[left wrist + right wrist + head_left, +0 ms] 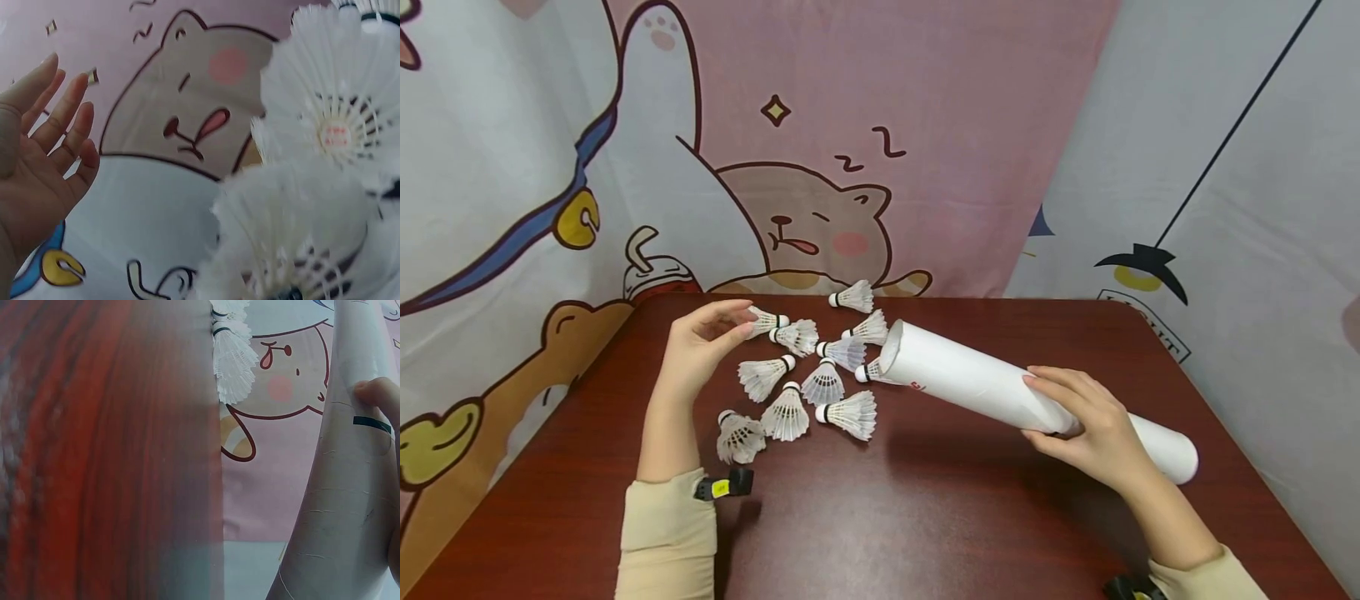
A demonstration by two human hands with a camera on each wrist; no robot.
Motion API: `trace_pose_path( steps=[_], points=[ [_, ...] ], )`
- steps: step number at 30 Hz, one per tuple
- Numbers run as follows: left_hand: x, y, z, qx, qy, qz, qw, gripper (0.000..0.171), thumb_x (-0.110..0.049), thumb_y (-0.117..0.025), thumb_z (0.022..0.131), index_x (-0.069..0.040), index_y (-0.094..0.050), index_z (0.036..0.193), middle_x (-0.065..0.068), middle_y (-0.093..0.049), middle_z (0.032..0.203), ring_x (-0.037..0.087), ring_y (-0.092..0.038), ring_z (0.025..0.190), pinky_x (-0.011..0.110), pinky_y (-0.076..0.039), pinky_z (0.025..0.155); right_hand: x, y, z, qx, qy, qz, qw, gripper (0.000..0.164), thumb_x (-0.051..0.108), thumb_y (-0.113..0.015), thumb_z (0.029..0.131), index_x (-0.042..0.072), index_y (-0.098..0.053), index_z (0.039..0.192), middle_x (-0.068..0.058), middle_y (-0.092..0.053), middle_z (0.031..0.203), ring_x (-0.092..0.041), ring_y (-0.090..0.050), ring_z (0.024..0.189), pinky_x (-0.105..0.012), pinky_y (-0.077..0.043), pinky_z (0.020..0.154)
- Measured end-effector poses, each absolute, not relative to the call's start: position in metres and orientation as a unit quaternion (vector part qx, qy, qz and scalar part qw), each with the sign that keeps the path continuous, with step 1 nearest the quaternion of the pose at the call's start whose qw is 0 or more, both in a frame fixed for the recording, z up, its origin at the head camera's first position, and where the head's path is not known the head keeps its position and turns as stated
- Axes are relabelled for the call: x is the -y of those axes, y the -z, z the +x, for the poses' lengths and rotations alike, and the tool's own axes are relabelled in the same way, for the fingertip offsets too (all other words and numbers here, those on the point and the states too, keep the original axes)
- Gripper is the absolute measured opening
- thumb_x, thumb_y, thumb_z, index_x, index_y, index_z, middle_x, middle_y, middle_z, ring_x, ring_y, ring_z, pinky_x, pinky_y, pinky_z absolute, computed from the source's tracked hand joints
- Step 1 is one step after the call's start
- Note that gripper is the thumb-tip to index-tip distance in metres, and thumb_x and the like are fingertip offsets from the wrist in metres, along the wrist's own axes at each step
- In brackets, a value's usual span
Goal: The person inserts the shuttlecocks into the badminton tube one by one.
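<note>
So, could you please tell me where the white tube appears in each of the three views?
Head: the white tube slants down rightward from near centre, held in the right hand.
Left wrist: not in the picture.
Right wrist: along the right side, running top to bottom.
Shared landmark: the printed sleeping animal's face, in all three.
</note>
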State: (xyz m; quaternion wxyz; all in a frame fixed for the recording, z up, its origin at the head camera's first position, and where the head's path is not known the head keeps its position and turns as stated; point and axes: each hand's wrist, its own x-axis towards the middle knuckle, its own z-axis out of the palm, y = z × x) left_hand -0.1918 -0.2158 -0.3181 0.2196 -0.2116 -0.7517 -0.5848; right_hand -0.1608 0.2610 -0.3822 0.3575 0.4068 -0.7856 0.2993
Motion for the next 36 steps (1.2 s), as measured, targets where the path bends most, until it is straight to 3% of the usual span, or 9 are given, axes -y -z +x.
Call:
trace_pose_path(
  steps=[11, 18, 22, 28, 36],
  points=[
    [0.261, 0.366, -0.213, 0.798, 0.569, -0.125, 0.153, 0.037, -0.005, -0.068, 0.089, 0.004, -0.06, 0.123, 0.002, -0.068, 0.099, 0.013, -0.059, 0.092, 0.019, -0.046, 0.076, -0.261, 0.383, -0.162, 0.784, -0.294, 0.411, 0.36, 0.055, 0.047, -0.066, 0.086, 0.002, -0.067, 0.117, -0.018, -0.063, 0.115, -0.027, -0.056, 0.102, -0.018, -0.034, 0.094],
    [0.281, 0.403, -0.223, 0.819, 0.557, -0.09, 0.108, 0.042, -0.018, -0.069, 0.09, 0.001, -0.058, 0.126, 0.015, -0.065, 0.109, 0.014, -0.058, 0.096, 0.02, -0.046, 0.076, -0.261, 0.384, -0.162, 0.786, -0.292, 0.41, 0.359, 0.055, 0.047, -0.066, 0.086, 0.002, -0.067, 0.117, -0.017, -0.063, 0.116, -0.025, -0.056, 0.102, -0.017, -0.034, 0.093],
    [0.284, 0.418, -0.227, 0.819, 0.559, -0.083, 0.096, 0.041, -0.013, -0.069, 0.09, 0.004, -0.057, 0.126, 0.016, -0.065, 0.11, 0.015, -0.058, 0.097, 0.019, -0.045, 0.077, -0.261, 0.384, -0.161, 0.785, -0.293, 0.412, 0.36, 0.055, 0.047, -0.066, 0.086, 0.001, -0.067, 0.117, -0.016, -0.063, 0.116, -0.025, -0.056, 0.102, -0.017, -0.034, 0.094],
    [0.284, 0.428, -0.228, 0.809, 0.579, -0.075, 0.075, 0.038, -0.002, -0.068, 0.088, 0.01, -0.057, 0.123, 0.031, -0.06, 0.112, 0.01, -0.059, 0.094, 0.017, -0.045, 0.077, -0.261, 0.382, -0.162, 0.782, -0.292, 0.415, 0.361, 0.055, 0.046, -0.066, 0.086, 0.001, -0.067, 0.116, -0.017, -0.063, 0.116, -0.026, -0.056, 0.102, -0.017, -0.034, 0.094],
    [0.286, 0.439, -0.23, 0.81, 0.58, -0.055, 0.061, 0.04, -0.005, -0.069, 0.088, 0.012, -0.057, 0.122, 0.022, -0.066, 0.106, 0.009, -0.059, 0.095, 0.016, -0.045, 0.077, -0.26, 0.38, -0.162, 0.775, -0.294, 0.423, 0.366, 0.053, 0.045, -0.066, 0.086, -0.001, -0.067, 0.114, -0.019, -0.064, 0.113, -0.027, -0.056, 0.099, -0.018, -0.035, 0.094]
  ],
)
